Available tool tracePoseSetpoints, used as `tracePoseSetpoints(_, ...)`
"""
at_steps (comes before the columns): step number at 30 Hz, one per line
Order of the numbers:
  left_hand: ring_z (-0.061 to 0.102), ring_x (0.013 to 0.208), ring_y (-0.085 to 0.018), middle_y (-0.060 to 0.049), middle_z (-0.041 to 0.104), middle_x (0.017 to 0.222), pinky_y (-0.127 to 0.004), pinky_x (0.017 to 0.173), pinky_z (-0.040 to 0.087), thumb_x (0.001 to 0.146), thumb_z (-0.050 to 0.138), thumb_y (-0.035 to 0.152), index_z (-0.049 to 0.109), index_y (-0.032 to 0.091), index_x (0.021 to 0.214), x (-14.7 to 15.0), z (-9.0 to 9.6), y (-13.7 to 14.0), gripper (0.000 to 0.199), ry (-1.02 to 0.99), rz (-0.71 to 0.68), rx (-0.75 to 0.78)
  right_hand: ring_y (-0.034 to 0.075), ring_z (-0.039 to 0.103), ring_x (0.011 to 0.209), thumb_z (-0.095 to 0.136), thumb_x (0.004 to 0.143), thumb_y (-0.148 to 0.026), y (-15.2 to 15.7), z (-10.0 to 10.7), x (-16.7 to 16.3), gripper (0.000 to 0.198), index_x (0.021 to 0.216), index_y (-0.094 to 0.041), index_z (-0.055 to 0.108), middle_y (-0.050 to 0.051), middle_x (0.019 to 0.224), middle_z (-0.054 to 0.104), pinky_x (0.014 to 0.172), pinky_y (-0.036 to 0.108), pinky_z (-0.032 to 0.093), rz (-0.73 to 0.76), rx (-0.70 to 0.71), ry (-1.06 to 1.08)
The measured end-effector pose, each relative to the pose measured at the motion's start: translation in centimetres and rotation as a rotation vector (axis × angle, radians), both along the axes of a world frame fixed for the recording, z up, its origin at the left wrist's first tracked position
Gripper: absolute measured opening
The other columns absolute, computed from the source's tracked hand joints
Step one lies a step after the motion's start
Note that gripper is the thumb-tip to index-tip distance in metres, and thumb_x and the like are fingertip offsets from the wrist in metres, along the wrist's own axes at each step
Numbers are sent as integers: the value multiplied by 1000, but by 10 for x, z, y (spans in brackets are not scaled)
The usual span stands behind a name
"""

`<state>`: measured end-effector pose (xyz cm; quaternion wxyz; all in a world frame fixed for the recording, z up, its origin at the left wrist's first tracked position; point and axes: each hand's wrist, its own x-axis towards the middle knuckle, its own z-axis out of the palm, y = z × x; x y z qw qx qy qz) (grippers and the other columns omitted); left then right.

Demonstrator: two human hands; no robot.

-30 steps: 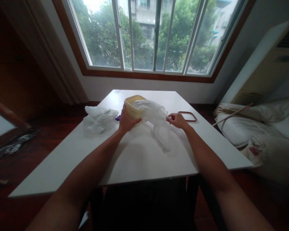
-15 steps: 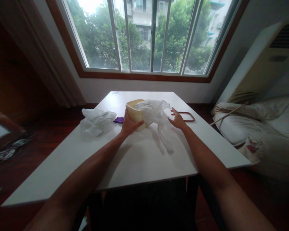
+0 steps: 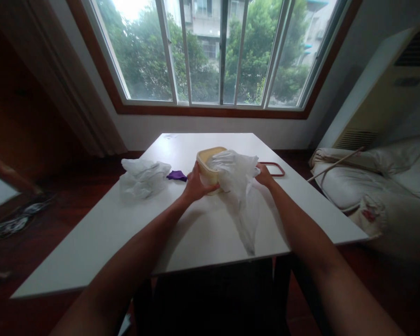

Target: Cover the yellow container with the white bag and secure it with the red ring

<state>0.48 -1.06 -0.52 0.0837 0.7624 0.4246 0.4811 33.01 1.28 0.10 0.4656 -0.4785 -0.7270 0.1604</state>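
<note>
My left hand [image 3: 195,187] is closed on the near left side of a pale yellow plastic container [image 3: 203,161], thumb along its front. The container is tilted, its open mouth partly covered by a translucent white plastic bag [image 3: 238,175]. Part of the bag lies inside the mouth; the rest spills over the right side and trails down toward the table's front edge. At the bag's right edge, my right hand [image 3: 265,176] is closed on the plastic, its fingertips partly hidden. Just beyond that hand lies a red-brown rectangular rim [image 3: 279,168].
Another crumpled white plastic bag [image 3: 144,178] lies on the left of the white table [image 3: 115,238], beside a small purple cloth-like piece [image 3: 177,175]. A window [image 3: 210,60] is beyond the table. Covered bulky items with a thin stick [image 3: 336,164] stand at the right.
My left hand and the container have shifted slightly right. My right hand has closed on the bag's edge, and the bag now hangs lower toward the front of the table.
</note>
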Motion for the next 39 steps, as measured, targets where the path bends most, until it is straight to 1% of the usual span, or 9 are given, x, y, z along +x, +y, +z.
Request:
tracePoseSetpoints(3,48,129,-42,-24,43,145,-60,107,36,53,86,60,14,15,153,-8,1,6,131,23,104,12,21,60,83,52,73,-36,-2,3,-3,27,85,-16,64,6,87,71,78,34,49,-73,-28,141)
tracePoseSetpoints(11,40,137,-44,-28,38,148,-60,110,38,51,84,62,19,10,151,-35,3,24,130,-22,173,31,17,57,62,62,71,-55,6,9,1,49,104,-20,57,-1,70,63,60,28,46,-169,-149,522)
tracePoseSetpoints(15,41,136,-43,-26,39,147,-57,110,39,52,83,61,17,9,152,-37,3,25,130,19,197,67,18,54,58,60,74,-59,3,9,8,52,106,-18,60,2,70,63,56,30,44,-365,-129,392)
tracePoseSetpoints(19,40,137,-43,-27,38,147,-56,111,38,54,82,61,16,9,152,-36,2,25,129,57,226,114,21,59,69,59,78,-59,-7,20,6,47,97,-16,64,6,77,65,68,34,48,-572,58,188)
tracePoseSetpoints(22,43,134,-43,-28,39,146,-57,107,42,54,82,62,16,8,152,-36,-1,27,129,35,262,102,19,60,71,49,86,-64,-19,33,-9,50,91,-16,64,7,78,67,69,32,49,-443,77,137)
tracePoseSetpoints(26,44,132,-45,-29,39,145,-57,104,44,53,82,64,15,8,153,-35,-4,30,133,8,307,80,17,63,71,58,83,-64,-34,29,-44,55,112,-17,62,4,83,70,67,29,50,55,-168,-34)
tracePoseSetpoints(28,44,132,-45,-29,39,146,-57,103,43,55,81,65,14,7,153,-35,-5,30,132,8,309,72,16,64,69,71,74,-58,-37,19,-60,61,118,-17,60,3,82,71,65,28,50,163,-271,-112)
tracePoseSetpoints(33,44,131,-46,-28,39,146,-57,102,44,54,82,65,14,9,153,-33,-5,29,133,11,308,57,15,62,67,69,72,-49,-34,9,-71,33,75,-17,64,0,68,67,67,29,51,321,-390,-42)
tracePoseSetpoints(39,44,131,-47,-28,39,146,-58,104,43,53,83,64,16,9,152,-32,-5,31,132,-5,301,57,14,57,64,61,75,-62,-32,26,-52,43,70,-19,57,-1,66,61,68,30,51,179,-318,139)
